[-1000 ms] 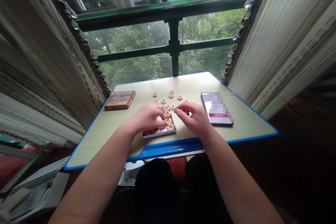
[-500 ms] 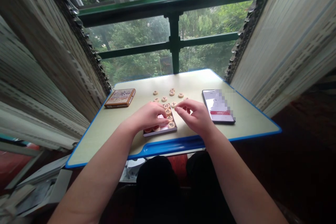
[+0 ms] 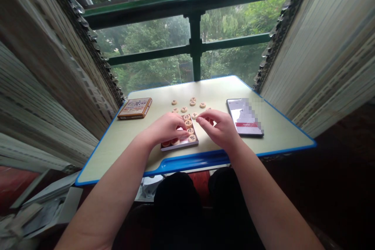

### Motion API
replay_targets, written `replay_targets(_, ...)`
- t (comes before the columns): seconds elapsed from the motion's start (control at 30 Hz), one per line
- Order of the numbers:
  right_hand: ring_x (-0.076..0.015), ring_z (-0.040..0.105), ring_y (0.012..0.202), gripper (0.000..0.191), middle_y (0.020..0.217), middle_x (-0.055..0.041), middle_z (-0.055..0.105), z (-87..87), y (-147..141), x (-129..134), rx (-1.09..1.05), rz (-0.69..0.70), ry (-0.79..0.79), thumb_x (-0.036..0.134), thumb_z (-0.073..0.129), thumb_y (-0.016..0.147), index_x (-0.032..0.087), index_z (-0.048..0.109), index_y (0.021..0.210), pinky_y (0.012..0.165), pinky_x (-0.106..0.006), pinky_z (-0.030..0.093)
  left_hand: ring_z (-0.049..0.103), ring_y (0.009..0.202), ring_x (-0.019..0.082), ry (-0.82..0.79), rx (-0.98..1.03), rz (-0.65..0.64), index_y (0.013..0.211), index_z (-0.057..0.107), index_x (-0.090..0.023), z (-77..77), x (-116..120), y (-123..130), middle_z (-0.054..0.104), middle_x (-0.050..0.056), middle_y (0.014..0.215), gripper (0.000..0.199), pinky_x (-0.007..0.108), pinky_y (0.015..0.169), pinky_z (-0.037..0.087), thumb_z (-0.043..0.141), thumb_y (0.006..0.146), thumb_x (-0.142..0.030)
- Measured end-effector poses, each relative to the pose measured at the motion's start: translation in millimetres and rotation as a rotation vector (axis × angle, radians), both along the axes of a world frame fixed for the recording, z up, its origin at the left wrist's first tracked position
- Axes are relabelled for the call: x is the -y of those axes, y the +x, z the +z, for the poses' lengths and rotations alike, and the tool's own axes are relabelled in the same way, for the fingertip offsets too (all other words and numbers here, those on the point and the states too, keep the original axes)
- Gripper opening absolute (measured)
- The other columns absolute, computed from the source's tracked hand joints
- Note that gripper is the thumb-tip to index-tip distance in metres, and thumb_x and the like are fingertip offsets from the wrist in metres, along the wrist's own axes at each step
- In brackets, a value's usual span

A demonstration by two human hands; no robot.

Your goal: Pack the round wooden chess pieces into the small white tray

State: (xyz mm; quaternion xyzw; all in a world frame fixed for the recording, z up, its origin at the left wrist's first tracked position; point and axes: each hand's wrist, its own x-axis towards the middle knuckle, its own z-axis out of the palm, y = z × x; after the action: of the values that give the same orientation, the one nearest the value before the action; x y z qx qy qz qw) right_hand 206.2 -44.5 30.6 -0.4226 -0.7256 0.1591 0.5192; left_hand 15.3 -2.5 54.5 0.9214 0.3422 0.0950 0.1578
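The shallow box [image 3: 180,145] of round wooden Chinese chess pieces lies near the table's front edge. A column of black-marked pieces [image 3: 190,130] fills its right side, and others sit at its lower left. My left hand [image 3: 164,128] reaches over the box from the left, its fingers curled and thumb close to the column; what they hold, if anything, is hidden. My right hand [image 3: 218,125] is just right of the box, thumb and forefinger drawn together beside a loose chess piece [image 3: 195,115]. I cannot make out anything between those fingertips.
Several loose chess pieces [image 3: 184,109] lie scattered beyond the box. A brown decorated box lid [image 3: 134,108] rests at the table's left side, a phone [image 3: 245,119] at the right. The table [image 3: 272,136] has a blue edge and stands against a window between curtains [image 3: 316,39].
Both hands keep nearly the same place and pose. The whole view has shifted slightly. No piece has visibly moved.
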Motion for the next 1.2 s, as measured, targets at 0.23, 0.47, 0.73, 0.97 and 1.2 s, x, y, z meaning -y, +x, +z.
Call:
replay_targets(0.23,-0.0114,0.053,0.059,0.013,0.069,-0.0016,0.066,-1.1,-0.1,-1.5,0.016,-0.002,-0.005,0.023,0.058,0.08,0.017,0.065,0.072,0.06,-0.025,0.043,0.056,0.061,0.01,-0.015,0.032,0.019,0.074,0.073,-0.017,-0.1,0.4,-2.4,0.065,0.002,0.068,0.017,0.022,0.061,0.039,0.061,0.077,-0.029)
replay_targets(0.47,-0.0136,0.055,0.067,0.012,0.072,-0.0024,0.066,-1.9,1.2,-1.8,0.101,0.07,0.032,0.02,0.058,0.079,0.018,0.068,0.073,0.069,-0.029,0.044,0.054,0.061,0.01,0.03,0.033,-0.036,0.066,0.069,-0.015,-0.8,1.8,0.2,0.064,0.002,0.065,0.022,0.022,0.061,0.038,0.062,0.077,-0.033)
replay_targets(0.73,-0.0181,0.05,0.081,0.018,0.083,-0.005,0.061,-5.1,1.9,-1.6,0.431,0.248,0.012,0.016,0.058,0.074,0.022,0.075,0.07,0.08,-0.035,0.043,0.052,0.06,0.011,0.097,0.0,-0.069,0.064,0.067,-0.015,-2.2,1.0,0.8,0.061,0.002,0.063,0.025,0.023,0.06,0.036,0.058,0.081,-0.032)
replay_targets(0.97,-0.018,0.049,0.078,0.02,0.08,-0.0053,0.061,-5.6,0.7,-2.5,0.468,0.227,0.009,0.013,0.057,0.072,0.022,0.074,0.067,0.077,-0.034,0.042,0.055,0.063,0.011,0.04,0.005,-0.111,0.071,0.07,-0.016,-2.9,-0.5,-0.6,0.066,0.003,0.071,0.016,0.022,0.062,0.038,0.063,0.078,-0.029)
replay_targets(1.2,-0.0175,0.049,0.077,0.02,0.079,-0.0051,0.06,-6.2,-0.1,-3.8,0.493,0.186,-0.005,0.012,0.057,0.071,0.02,0.075,0.073,0.076,-0.033,0.042,0.055,0.064,0.012,0.079,-0.037,-0.091,0.072,0.071,-0.016,-5.5,-2.1,-0.8,0.066,0.004,0.071,0.016,0.023,0.062,0.037,0.062,0.078,-0.027)
